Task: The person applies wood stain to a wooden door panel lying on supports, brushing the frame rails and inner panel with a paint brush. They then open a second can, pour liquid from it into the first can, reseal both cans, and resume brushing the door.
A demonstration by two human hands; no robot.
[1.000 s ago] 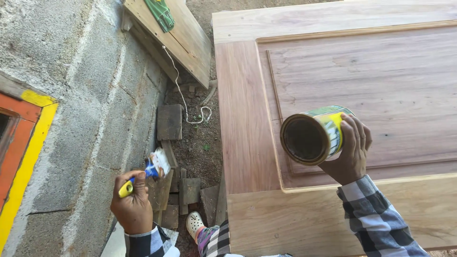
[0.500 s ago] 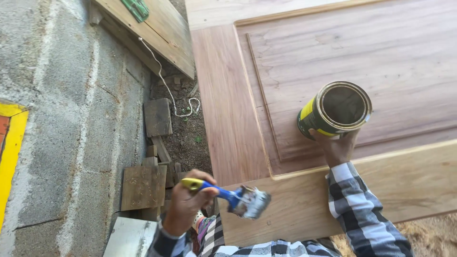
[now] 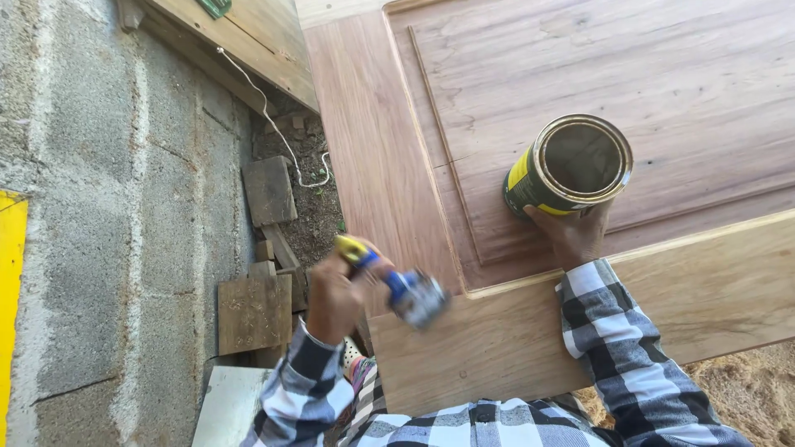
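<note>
My right hand [image 3: 571,232] grips an open yellow and green tin can [image 3: 570,167] from below and rests it on the recessed panel of a wooden door [image 3: 662,74]. The can's mouth faces up and looks dark inside. My left hand [image 3: 335,298] holds a paintbrush [image 3: 397,285] with a yellow and blue handle; its blurred bristle end hovers at the door's near left corner. Both arms wear black and white checked sleeves.
A grey block wall [image 3: 108,207] with a yellow painted strip [image 3: 10,290] runs along the left. Wood offcuts [image 3: 257,310] and a white cord [image 3: 290,149] lie on the dirt between wall and door. A plank [image 3: 248,33] leans at top. Sawdust [image 3: 745,389] lies at bottom right.
My left hand has swung the brush from beside the wall over to the door's near edge. The can has been turned from tilted on its side to upright on the panel.
</note>
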